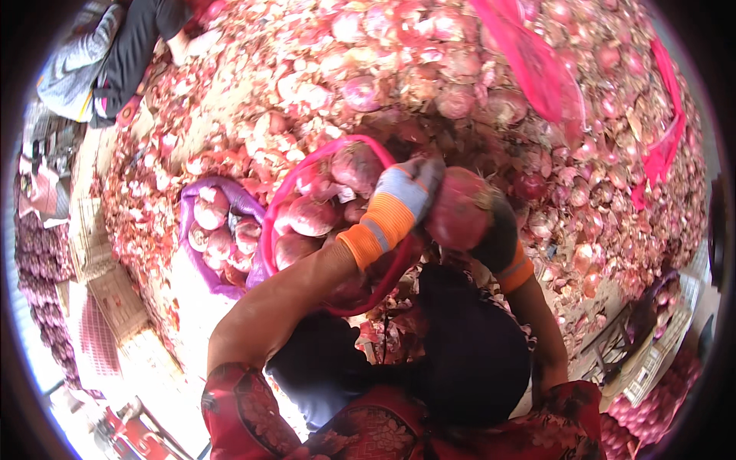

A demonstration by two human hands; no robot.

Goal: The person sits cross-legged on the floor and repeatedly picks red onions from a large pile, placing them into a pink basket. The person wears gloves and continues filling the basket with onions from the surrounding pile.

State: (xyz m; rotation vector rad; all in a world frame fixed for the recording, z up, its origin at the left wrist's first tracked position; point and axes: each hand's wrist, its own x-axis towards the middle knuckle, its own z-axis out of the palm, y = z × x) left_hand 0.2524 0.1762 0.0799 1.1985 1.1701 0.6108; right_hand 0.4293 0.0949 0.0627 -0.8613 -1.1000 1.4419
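Note:
A large red onion (458, 210) rests in my right hand (499, 233), whose dark-palmed glove with an orange cuff wraps around its right side. Against the left side of that onion is my left hand (415, 183), in a grey glove with an orange cuff. Its fingers curl over and their tips are partly hidden, so whether they pinch anything is unclear. Below my left forearm stands a pink-rimmed mesh bag (280, 214) with several red onions (313, 215) inside. To its left sits a purple mesh bag (188, 230) holding smaller onions (218, 244).
Heaped onions (361, 94) and loose skins cover the ground ahead. Pink netting (526, 63) lies across the heap, with another strip (667, 138) at the right. A person (86, 63) sits at the upper left. Filled onion sacks (661, 397) are at the lower right.

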